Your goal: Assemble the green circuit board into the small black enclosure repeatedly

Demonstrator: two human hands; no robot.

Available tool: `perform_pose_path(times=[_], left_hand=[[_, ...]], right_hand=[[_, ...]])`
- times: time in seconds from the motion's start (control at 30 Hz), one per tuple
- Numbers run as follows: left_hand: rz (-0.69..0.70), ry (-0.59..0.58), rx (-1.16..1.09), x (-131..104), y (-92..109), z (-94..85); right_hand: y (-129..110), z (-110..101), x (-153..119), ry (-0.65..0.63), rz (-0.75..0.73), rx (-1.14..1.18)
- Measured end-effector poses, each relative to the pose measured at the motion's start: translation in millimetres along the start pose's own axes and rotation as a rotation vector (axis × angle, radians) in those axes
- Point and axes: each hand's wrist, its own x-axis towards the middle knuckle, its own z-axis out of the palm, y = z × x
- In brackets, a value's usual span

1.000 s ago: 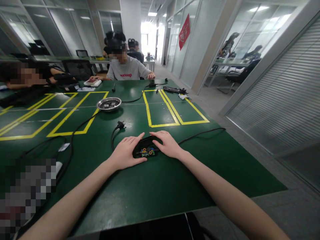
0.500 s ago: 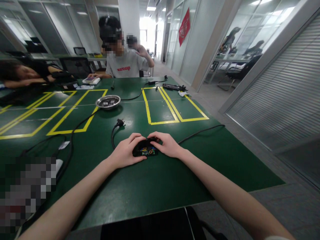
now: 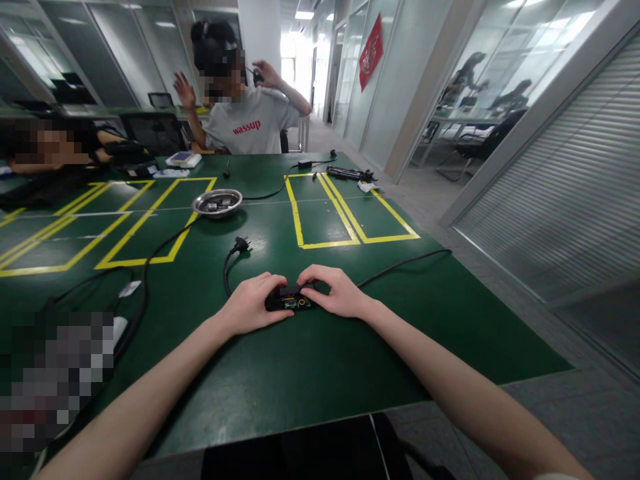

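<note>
On the green table, an opened black power adapter (image 3: 290,305) shows its circuit board, with a ring-shaped coil among the parts. My left hand (image 3: 250,303) is closed round the adapter's left end, its thumb along the near side. From the right, my right hand (image 3: 334,291) pinches a black cover (image 3: 289,291), which lies over the far part of the adapter and leaves the near part of the board bare. A black cord with a plug (image 3: 242,245) comes out by my left hand. Another black cable (image 3: 400,267) runs off to the right behind my right hand.
A metal bowl (image 3: 217,203) with small metal parts stands beyond my left hand. Yellow tape (image 3: 327,245) marks rectangles on the table (image 3: 260,393). A black tripod-like object (image 3: 350,174) lies at the far right. Across the table a person (image 3: 250,120) has both hands raised.
The black cover has come down lower over the adapter, so less of the circuit board shows. My hands stay nearly in place. The person opposite has lifted a hand off the table.
</note>
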Motion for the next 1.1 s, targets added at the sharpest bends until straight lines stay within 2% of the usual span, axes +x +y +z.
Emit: perform_pose_path(times=[0.17, 0.4, 0.6, 0.7, 0.87, 1.0, 1.1], left_hand=[[0.023, 0.001, 0.015, 0.6, 0.7, -0.7], [0.065, 0.020, 0.034, 1.1, -0.9, -0.7], [0.051, 0.010, 0.042, 2.7, 0.9, -3.2], [0.049, 0.016, 0.053, 3.0, 0.7, -2.1], [0.108, 0.089, 0.101, 2.2, -1.5, 2.6], [0.083, 0.083, 0.133, 2.3, -0.2, 1.0], [0.053, 0.080, 0.083, 2.4, 2.7, -1.1]], right_hand=[[1.1, 1.6, -0.8, -0.069, -0.062, -0.025], [3.4, 2.1, -1.0, -0.098, 0.004, -0.082], [6.6, 1.0, -1.5, -0.147, -0.009, -0.159], [8.3, 2.4, -0.1, -0.151, -0.004, -0.247], [6.1, 2.9, 2.1, -0.167, -0.018, -0.348], [5.1, 3.1, 2.1, -0.162, -0.053, -0.374], [5.7, 3.4, 1.8, -0.111, -0.120, -0.373]])
